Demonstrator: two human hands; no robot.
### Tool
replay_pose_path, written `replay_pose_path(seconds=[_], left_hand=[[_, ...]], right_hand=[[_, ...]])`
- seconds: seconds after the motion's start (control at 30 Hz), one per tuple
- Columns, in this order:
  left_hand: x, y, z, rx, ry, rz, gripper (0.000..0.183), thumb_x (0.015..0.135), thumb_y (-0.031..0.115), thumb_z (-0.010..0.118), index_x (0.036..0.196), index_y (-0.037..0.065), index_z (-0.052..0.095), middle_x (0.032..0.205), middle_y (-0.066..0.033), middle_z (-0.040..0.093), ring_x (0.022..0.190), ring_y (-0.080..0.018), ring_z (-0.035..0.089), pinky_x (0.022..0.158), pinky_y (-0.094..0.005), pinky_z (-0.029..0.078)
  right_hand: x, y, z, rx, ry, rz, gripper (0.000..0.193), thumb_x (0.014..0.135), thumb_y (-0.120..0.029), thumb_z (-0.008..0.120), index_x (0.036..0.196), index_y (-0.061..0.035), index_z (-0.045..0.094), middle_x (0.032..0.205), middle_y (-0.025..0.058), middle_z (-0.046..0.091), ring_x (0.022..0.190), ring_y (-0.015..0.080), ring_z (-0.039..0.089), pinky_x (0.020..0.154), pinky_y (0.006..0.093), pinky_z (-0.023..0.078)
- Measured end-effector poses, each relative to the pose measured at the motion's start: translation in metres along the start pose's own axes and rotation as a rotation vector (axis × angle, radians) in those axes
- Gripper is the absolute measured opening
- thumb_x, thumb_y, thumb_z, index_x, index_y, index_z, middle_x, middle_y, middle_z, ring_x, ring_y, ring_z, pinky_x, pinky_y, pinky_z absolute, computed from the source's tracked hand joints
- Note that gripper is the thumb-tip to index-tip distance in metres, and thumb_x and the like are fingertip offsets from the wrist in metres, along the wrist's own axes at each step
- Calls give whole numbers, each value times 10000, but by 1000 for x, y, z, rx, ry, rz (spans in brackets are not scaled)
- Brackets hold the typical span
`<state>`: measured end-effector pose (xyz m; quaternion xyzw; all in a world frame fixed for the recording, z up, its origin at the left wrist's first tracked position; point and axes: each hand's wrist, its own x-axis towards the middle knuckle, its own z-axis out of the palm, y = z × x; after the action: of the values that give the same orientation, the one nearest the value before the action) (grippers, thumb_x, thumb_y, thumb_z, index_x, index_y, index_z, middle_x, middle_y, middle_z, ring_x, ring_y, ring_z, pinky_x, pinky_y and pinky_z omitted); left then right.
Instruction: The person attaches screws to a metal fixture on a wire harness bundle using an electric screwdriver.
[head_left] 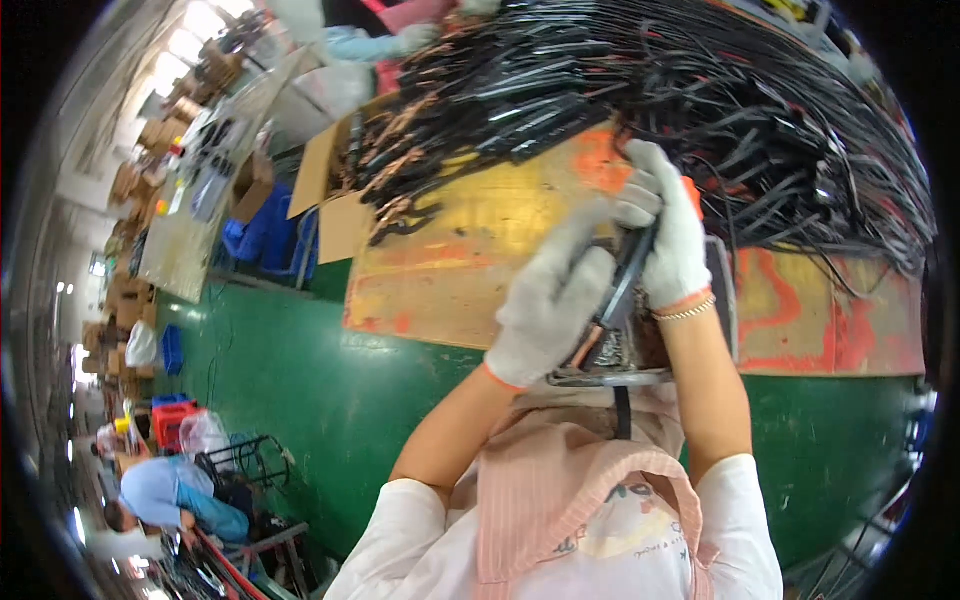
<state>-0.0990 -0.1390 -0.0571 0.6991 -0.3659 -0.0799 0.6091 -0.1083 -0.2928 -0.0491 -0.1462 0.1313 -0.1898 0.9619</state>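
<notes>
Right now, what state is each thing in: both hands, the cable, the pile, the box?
Left hand: gloved, gripping the black cable.
Right hand: gloved, closed on the same cable.
Black cable: held between both hands.
Cable pile: heaped on the board.
Cardboard box: open, flaps out.

Cable pile (640,90) lies on the surface (470,250); cardboard box (335,190) sits left; metal stand (610,370) at near edge.

Cable heap (700,90) on worn bench (480,250)
</notes>
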Motion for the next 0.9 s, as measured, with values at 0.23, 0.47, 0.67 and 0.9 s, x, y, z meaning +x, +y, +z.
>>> replay_pose_path(seconds=[0.23,0.47,0.67,0.9], left_hand=[[-5,5,14,-208,-3,-197,447,941,59,501,1375,-31,442,958,-5,560,779,-36,491,692,-189,443],[2,3,20,-167,28,-207,439,953,84,516,1372,-27,451,1020,-22,567,811,-35,492,713,-193,446],[3,11,19,-60,-80,-138,425,955,68,512,1367,-22,463,1047,-18,570,829,-42,494,735,-200,449],[8,27,18,-156,-21,-167,332,945,12,441,1264,24,533,1061,-28,600,900,-74,547,829,-225,451]], right_hand=[[-9,1,-22,74,53,19,168,975,-170,555,815,-142,507,602,-101,316,459,27,292,409,189,280],[2,-2,-28,87,-100,59,198,977,-172,539,788,-158,482,587,-105,296,448,24,285,401,199,259],[-5,-11,-25,13,-11,7,234,970,-184,560,755,-159,470,596,-106,316,456,21,291,413,190,272],[0,-11,-13,-16,-35,27,230,953,-186,598,766,-156,467,626,-89,353,485,30,325,435,195,318]])
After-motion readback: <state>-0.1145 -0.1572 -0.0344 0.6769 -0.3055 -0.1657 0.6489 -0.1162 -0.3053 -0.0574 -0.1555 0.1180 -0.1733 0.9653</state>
